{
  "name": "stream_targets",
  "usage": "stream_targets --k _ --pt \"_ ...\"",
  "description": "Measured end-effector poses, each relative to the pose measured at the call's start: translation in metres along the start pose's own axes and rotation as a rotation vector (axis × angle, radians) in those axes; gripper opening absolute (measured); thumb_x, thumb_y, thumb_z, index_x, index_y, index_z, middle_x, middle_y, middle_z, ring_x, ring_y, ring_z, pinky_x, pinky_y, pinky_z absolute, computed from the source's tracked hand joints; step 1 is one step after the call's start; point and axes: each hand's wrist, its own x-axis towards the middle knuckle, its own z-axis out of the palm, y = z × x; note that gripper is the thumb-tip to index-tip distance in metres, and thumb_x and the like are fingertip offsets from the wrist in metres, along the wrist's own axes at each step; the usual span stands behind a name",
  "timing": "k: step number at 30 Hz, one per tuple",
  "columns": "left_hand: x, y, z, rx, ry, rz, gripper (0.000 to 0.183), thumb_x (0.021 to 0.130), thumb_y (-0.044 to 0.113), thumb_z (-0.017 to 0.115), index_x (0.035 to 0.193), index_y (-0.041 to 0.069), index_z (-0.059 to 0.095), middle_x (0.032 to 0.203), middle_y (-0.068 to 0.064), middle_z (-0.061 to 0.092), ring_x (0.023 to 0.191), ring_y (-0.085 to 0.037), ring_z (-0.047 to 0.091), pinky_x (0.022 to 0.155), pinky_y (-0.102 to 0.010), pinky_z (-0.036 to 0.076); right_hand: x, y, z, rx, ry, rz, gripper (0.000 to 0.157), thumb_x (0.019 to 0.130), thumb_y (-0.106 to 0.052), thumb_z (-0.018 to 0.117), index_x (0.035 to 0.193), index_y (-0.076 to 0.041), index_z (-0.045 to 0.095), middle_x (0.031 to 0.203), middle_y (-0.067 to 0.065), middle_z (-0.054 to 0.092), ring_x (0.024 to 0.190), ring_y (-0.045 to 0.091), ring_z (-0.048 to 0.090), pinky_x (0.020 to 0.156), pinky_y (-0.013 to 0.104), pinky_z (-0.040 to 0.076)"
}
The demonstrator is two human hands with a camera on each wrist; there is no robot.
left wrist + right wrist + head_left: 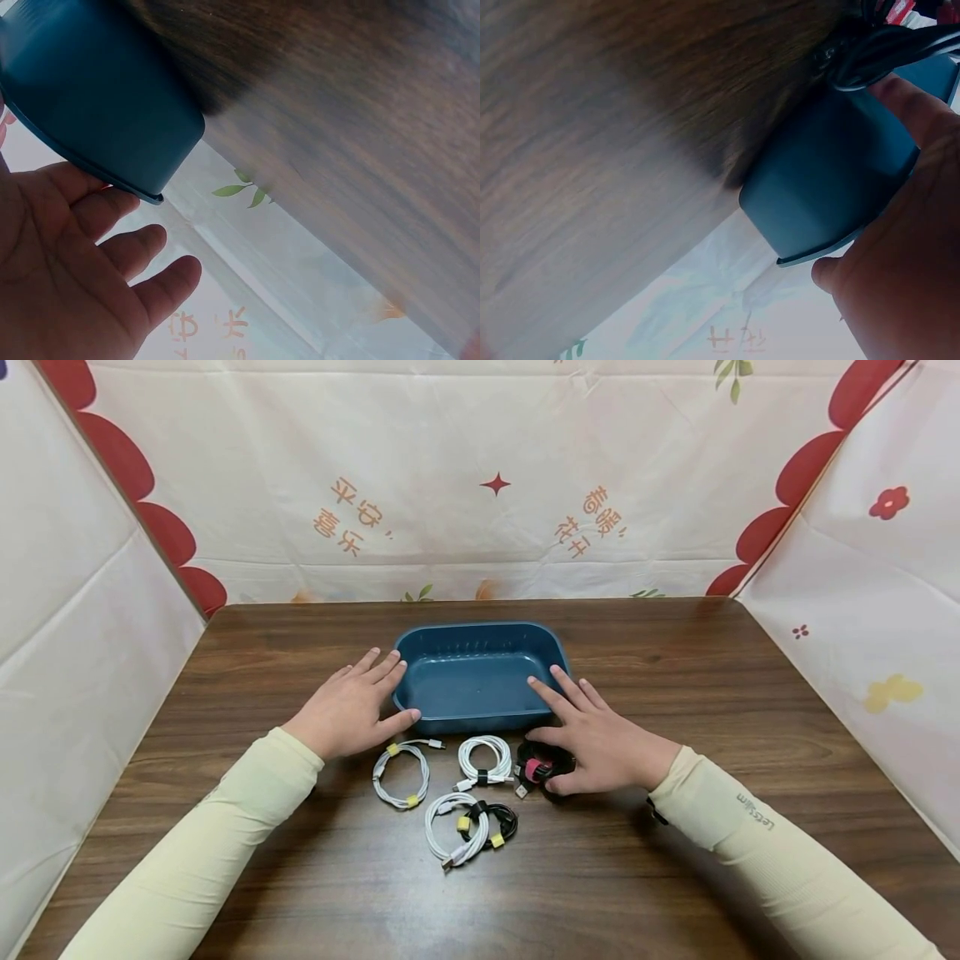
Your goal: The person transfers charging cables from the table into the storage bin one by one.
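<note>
A dark blue plastic basket (480,724) stands on the table. My left hand (348,706) lies at its left end, fingers spread; in the left wrist view the fingers are at the rim (112,180). The right hand (606,745) spreads over the basket's front right corner, fingers extended. Its thumb and palm are over a coiled black cable (534,770) with a pink strap, partly hidden by the hand. In front of the basket lie a white cable with yellow ties (377,783) and a white cable with a black tie (483,742).
Nearer me, a white coiled cable (431,828) overlaps a black coiled cable (513,822) with yellow tags. The brown wood-grain table (262,685) is bordered by white printed cloth (450,443) at the back and both sides.
</note>
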Motion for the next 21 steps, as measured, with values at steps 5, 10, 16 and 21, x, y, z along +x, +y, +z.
stream_targets --k 5,10,16,21 --pt "0.000 0.000 0.000 -0.001 0.002 0.004 0.086 0.096 0.070 0.037 0.156 0.008 0.031 0.163 -0.012 0.022 0.151 -0.034 0.010 0.115 -0.057 0.021 0.000 -0.001 0.000 0.028 0.007 0.007 0.056 0.076 -0.061 0.073 0.120 -0.026 0.069 0.165 0.014 0.007 0.149 0.042 -0.007 0.112 0.067 0.010" --pt "0.000 0.000 0.000 -0.001 -0.002 0.005 0.086 0.097 0.069 0.037 0.156 0.008 0.031 0.163 -0.012 0.022 0.151 -0.034 0.010 0.115 -0.056 0.020 -0.001 -0.002 -0.003 0.021 0.008 0.011 0.059 0.074 -0.062 0.075 0.119 -0.025 0.069 0.166 0.011 0.002 0.150 0.036 -0.013 0.114 0.065 0.006" --pt "0.000 0.001 0.000 -0.002 0.001 0.005 0.086 0.096 0.070 0.037 0.156 0.008 0.031 0.163 -0.012 0.022 0.151 -0.034 0.009 0.115 -0.057 0.021 -0.002 -0.002 -0.008 0.003 0.036 -0.004 0.062 0.072 -0.063 0.077 0.118 -0.023 0.068 0.166 0.012 0.003 0.150 0.034 -0.015 0.114 0.066 0.005" --pt "-0.001 0.001 0.000 0.002 0.004 0.003 0.088 0.096 0.071 0.036 0.156 0.008 0.031 0.162 -0.012 0.022 0.151 -0.034 0.009 0.115 -0.058 0.020 -0.001 -0.003 -0.013 -0.009 0.046 -0.018 0.065 0.072 -0.065 0.077 0.120 -0.022 0.067 0.166 0.012 0.002 0.149 0.034 -0.015 0.114 0.066 0.005"
